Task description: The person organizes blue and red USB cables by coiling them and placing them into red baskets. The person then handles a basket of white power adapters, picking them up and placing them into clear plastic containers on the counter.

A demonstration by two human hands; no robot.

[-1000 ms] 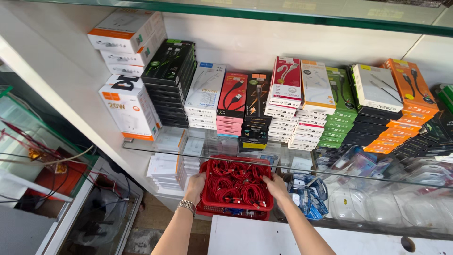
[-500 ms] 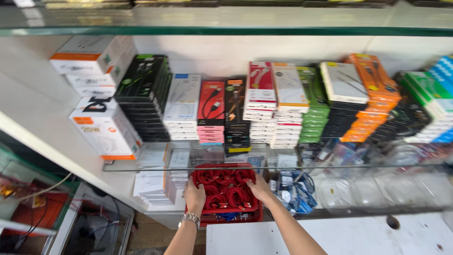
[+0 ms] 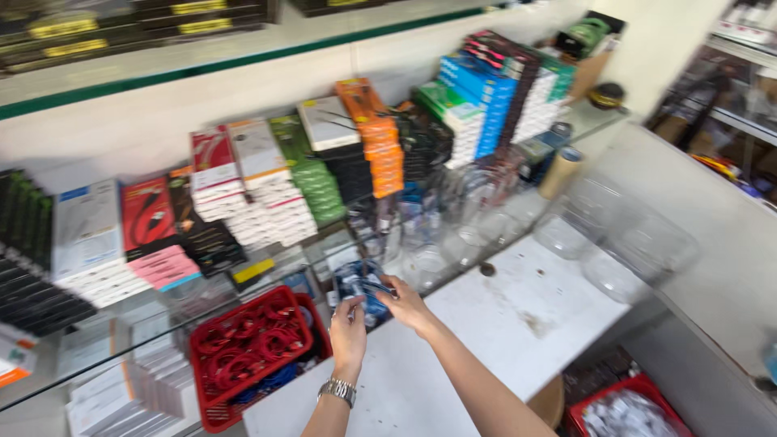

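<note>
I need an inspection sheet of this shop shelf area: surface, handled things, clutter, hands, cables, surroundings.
Surface: white counter, stained, under a glass shelf.
Handled things: blue-and-white bundle, blurred.
Clutter: stacked packaged boxes on the glass shelf; clear plastic tubs.
Hands: left hand with wristwatch and right hand both at the bundle.
Cables: red coiled cables fill a red basket.
Surroundings: another red basket lower right; cardboard tube.

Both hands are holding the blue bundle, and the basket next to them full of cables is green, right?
Not quite. The basket is red, not green, as the head view shows. The rest holds: the left hand and the right hand are both on the blue bundle, and the basket beside them is full of red cables.
</note>
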